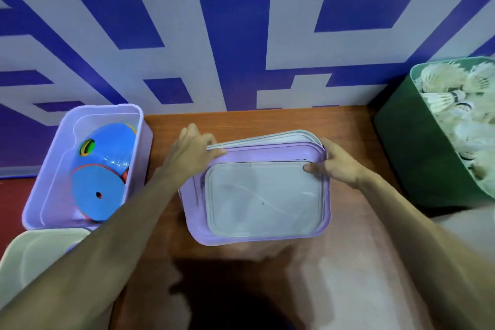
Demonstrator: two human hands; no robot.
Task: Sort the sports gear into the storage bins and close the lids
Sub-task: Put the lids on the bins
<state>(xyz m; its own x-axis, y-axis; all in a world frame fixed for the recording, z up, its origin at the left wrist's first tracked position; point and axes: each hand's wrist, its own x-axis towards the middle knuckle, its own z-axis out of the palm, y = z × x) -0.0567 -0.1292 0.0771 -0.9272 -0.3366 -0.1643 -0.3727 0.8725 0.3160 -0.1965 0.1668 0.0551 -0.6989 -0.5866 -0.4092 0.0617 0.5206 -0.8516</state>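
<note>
Left grip point(191, 151) and right grip point(334, 163) both pinch the purple lid point(262, 195) by its far corners, over the desk point(267, 120). Purple bin point(48, 195) at left holds blue discs point(99, 195). Green bin point(417, 163) at right holds shuttlecocks point(455, 115).

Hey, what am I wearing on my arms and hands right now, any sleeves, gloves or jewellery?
Nothing visible. The left hand and right hand are ungloved, with no rings, watch or bands, and both forearms are bare, no sleeve in view.

Sports venue storage: shuttlecocks point(444, 100), marker cones point(107, 147), blue-patterned wall point(230, 35).
</note>
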